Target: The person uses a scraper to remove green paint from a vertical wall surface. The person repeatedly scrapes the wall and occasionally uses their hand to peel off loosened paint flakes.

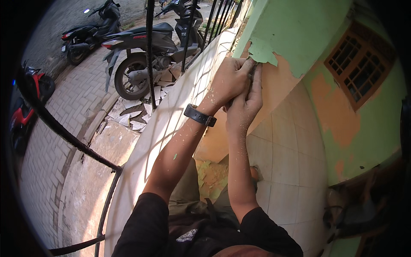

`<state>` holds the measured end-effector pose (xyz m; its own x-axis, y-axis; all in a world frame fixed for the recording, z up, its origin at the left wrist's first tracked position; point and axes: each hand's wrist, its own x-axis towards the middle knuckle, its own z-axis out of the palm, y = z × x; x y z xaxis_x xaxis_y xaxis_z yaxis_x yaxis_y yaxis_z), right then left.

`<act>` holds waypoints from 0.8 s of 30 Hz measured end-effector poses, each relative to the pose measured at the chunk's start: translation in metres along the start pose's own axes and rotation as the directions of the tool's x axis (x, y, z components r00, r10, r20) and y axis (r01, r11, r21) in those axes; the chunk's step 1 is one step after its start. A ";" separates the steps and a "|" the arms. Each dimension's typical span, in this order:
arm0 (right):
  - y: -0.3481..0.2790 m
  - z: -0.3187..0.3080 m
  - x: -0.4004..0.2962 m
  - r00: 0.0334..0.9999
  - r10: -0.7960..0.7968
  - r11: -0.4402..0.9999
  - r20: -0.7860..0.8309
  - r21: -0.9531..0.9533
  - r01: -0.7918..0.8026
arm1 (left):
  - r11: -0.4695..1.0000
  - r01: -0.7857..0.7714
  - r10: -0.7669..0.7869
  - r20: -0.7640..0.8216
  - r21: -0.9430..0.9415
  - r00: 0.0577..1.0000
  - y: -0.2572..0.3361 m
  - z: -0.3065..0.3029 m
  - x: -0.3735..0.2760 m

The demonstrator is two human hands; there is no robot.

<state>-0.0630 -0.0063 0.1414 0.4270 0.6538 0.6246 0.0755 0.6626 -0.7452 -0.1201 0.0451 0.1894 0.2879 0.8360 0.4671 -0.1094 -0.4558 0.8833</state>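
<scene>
My left hand [228, 78], with a dark strap watch [199, 115] at the wrist, is pressed against my right hand [246, 101]. Both are closed together around a small dark tool [252, 71], mostly hidden by the fingers, so its kind is unclear. The fingertips meet the ragged lower edge of peeling green paint [289, 29] on a wall pillar. Below that edge the bare orange-tan wall surface [279, 80] shows. Pale dust and paint flecks cling to both forearms. Green and tan paint flakes [212, 178] lie on the floor between my legs.
A white tiled ledge [173, 128] with black metal railings [149, 54] runs along the left. Beyond stand parked motorbikes [154, 48] and broken tiles [128, 119]. At right are floor tiles [284, 157] and a wooden window [359, 64] in another peeling wall.
</scene>
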 end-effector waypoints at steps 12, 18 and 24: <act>-0.002 -0.007 0.004 0.998 -0.051 0.998 0.023 0.024 0.050 | 0.996 -0.041 0.044 -0.033 0.075 0.998 -0.004 0.006 0.003; -0.004 -0.010 0.004 0.999 -0.032 0.999 0.022 -0.006 0.032 | 0.995 -0.039 0.043 -0.048 0.090 0.998 0.004 0.006 0.001; -0.005 -0.011 0.010 0.999 -0.029 0.999 0.045 -0.018 0.029 | 0.992 -0.121 0.117 -0.093 -0.042 0.989 -0.009 0.009 0.011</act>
<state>-0.0491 -0.0075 0.1486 0.3837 0.6504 0.6556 0.1046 0.6748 -0.7306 -0.1077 0.0561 0.1862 0.1836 0.8016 0.5690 -0.1837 -0.5407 0.8209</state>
